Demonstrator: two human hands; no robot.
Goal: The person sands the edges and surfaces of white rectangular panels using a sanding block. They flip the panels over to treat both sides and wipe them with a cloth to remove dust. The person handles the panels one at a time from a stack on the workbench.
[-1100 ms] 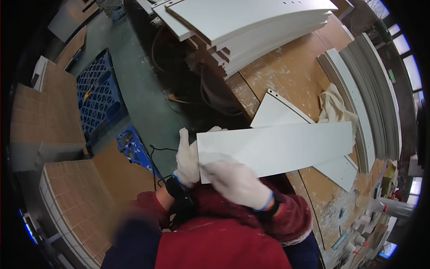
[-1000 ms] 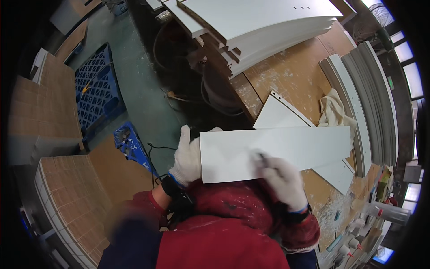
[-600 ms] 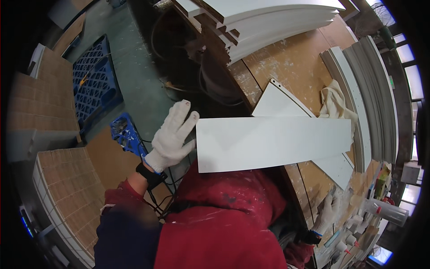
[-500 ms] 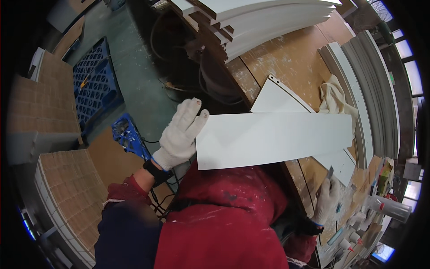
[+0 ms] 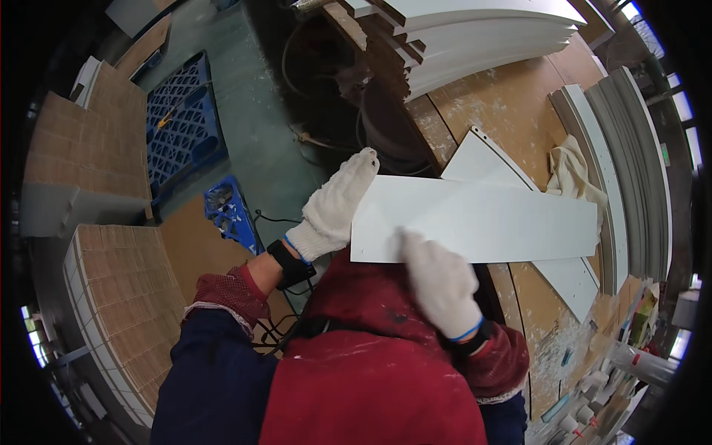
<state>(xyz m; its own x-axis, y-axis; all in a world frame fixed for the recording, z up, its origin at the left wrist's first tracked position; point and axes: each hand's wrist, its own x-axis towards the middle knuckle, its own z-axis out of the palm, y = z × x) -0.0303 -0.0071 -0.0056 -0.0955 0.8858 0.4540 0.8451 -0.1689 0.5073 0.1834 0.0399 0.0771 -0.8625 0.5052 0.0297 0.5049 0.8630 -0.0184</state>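
A long white panel (image 5: 482, 222) lies crosswise in front of me, its left end reaching past the table's edge over my lap. My left hand (image 5: 337, 200), in a white knit glove, is closed at that left end, with its fingers close together along the edge and the thumb hidden. My right hand (image 5: 443, 285), gloved too, is over the panel's near edge, its fingers drawn in. Motion smears the fingertips; a greyish blur there hides what they hold. Beneath the long panel, a second white panel (image 5: 567, 285) lies slantwise on the wooden table (image 5: 489, 104).
Stacked white panels (image 5: 482, 59) stand at the far side, more boards (image 5: 627, 170) at the right. A cream cloth (image 5: 567, 167) lies beside them. Bottles (image 5: 584, 415) crowd the near right. Leftward are a blue pallet (image 5: 185, 119), cables and a stack of brown pieces (image 5: 126, 297).
My right hand has come from the table at the right, where a small grey blade showed at its fingertips, to the panel's near edge. My left hand's fingers have drawn together.
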